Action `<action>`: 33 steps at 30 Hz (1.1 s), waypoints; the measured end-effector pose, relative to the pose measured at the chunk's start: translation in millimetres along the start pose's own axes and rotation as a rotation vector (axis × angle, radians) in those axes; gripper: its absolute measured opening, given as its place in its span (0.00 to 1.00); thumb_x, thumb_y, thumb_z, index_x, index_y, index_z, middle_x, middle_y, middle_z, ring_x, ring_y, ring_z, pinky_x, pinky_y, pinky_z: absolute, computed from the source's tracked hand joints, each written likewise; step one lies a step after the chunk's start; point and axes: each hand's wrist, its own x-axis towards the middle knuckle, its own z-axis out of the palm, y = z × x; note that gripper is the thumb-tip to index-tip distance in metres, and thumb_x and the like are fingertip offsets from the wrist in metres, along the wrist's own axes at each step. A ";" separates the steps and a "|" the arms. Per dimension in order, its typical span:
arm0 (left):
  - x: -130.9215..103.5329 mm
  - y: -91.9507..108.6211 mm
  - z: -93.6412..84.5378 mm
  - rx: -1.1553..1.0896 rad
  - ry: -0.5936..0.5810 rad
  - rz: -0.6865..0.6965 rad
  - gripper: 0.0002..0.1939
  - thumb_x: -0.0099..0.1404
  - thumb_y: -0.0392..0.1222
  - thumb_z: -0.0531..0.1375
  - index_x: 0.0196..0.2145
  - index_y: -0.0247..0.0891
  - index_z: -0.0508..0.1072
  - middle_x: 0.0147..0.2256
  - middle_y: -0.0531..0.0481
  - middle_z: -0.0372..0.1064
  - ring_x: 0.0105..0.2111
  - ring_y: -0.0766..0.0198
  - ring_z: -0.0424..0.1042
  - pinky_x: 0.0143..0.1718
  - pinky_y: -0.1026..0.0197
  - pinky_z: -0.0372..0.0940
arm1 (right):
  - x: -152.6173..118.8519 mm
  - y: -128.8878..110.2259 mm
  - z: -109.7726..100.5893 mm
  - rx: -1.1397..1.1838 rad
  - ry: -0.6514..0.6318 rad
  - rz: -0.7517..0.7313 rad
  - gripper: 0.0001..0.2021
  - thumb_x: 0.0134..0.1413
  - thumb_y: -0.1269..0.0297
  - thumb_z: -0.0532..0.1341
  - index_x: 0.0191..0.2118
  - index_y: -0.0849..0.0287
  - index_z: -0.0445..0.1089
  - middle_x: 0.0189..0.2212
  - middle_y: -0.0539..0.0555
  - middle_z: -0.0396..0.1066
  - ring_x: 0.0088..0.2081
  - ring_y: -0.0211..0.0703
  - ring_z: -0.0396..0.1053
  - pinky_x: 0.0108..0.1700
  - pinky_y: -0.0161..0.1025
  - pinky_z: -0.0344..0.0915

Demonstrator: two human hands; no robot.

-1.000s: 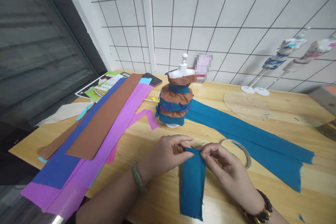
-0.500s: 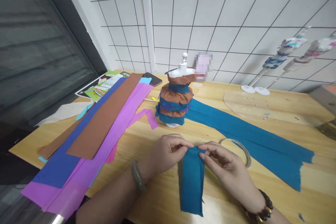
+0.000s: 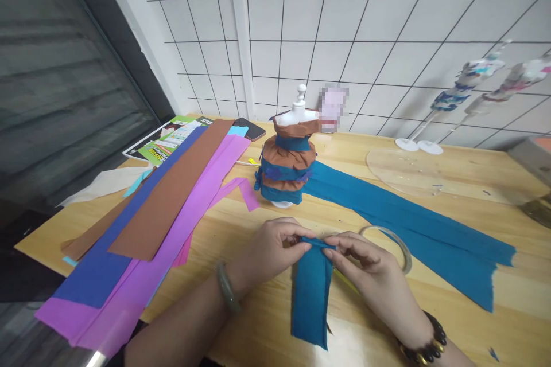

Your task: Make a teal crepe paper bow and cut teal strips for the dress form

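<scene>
Both hands pinch the top edge of a short teal paper strip (image 3: pixel 310 295) that hangs down toward me over the wooden table (image 3: pixel 241 223). My left hand (image 3: pixel 271 252) grips its left corner, my right hand (image 3: pixel 365 269) its right corner, fingers nearly touching. Just beyond stands a small white mannequin (image 3: pixel 288 160) wrapped in brown and teal paper layers. A long teal paper sheet (image 3: pixel 408 229) lies to its right. A clear tape ring (image 3: pixel 394 243) rests beside my right hand.
Long strips of brown (image 3: pixel 172 189), dark blue (image 3: pixel 112 252) and magenta paper (image 3: pixel 142 281) lie at the left. A phone (image 3: pixel 249 129) and green booklet (image 3: pixel 161 143) sit behind them. A clear round base (image 3: pixel 413 169) and two dressed figures on stands (image 3: pixel 469 83) stand at the right.
The short teal strip has been drawn up and gathered at its top edge, so it hangs shorter. My hands have moved slightly closer together.
</scene>
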 end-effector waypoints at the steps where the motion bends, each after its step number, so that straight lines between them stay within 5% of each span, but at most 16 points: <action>1: 0.1 0.7 -0.1 0.008 0.002 -0.005 0.10 0.56 0.34 0.58 0.37 0.34 0.75 0.35 0.47 0.69 0.34 0.66 0.69 0.33 0.67 0.64 | 0.3 -0.6 0.3 0.002 0.001 0.006 0.07 0.49 0.61 0.62 0.34 0.55 0.73 0.32 0.55 0.73 0.34 0.43 0.70 0.35 0.37 0.67; 21: 0.5 -2.3 -1.5 0.004 -0.050 -0.095 0.09 0.58 0.39 0.57 0.33 0.33 0.75 0.31 0.49 0.67 0.28 0.69 0.65 0.28 0.68 0.60 | 2.6 -9.8 -1.3 0.012 -0.018 0.083 0.08 0.48 0.59 0.62 0.30 0.58 0.73 0.29 0.55 0.74 0.31 0.42 0.69 0.32 0.35 0.67; 33: -0.4 2.6 -0.2 0.037 -0.069 -0.087 0.09 0.58 0.41 0.57 0.33 0.34 0.75 0.32 0.48 0.70 0.31 0.65 0.68 0.31 0.66 0.62 | 1.0 -7.3 2.3 0.035 -0.087 0.005 0.06 0.50 0.60 0.60 0.32 0.57 0.71 0.29 0.54 0.71 0.30 0.41 0.67 0.32 0.37 0.66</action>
